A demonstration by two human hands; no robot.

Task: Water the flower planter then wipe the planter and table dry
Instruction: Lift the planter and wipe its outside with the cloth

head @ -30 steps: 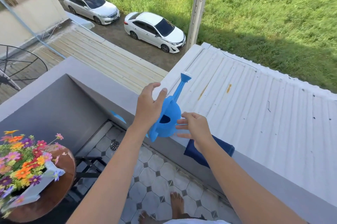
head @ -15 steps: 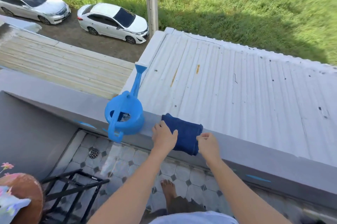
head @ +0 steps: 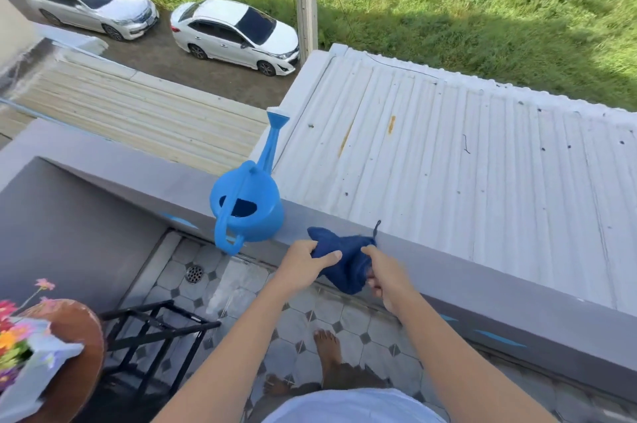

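Observation:
A dark blue cloth (head: 344,259) hangs off the inner edge of the grey balcony ledge (head: 482,284). My left hand (head: 303,262) pinches its left side and my right hand (head: 386,276) grips its right side. A light blue watering can (head: 250,207) stands upright on the ledge just left of the cloth, untouched, spout pointing away. At the bottom left, the white flower planter (head: 31,378) with colourful flowers sits on a round brown table (head: 76,340), partly cut off by the frame.
A black metal stand (head: 155,329) is on the tiled floor (head: 344,319) beside the table. A floor drain (head: 194,273) lies near the wall. My bare feet (head: 327,346) are below. Beyond the ledge are a corrugated roof (head: 465,164), parked cars and grass.
The watering can was set down on the ledge and released. Both hands moved right to the blue cloth, took hold of it and pulled it off the ledge edge.

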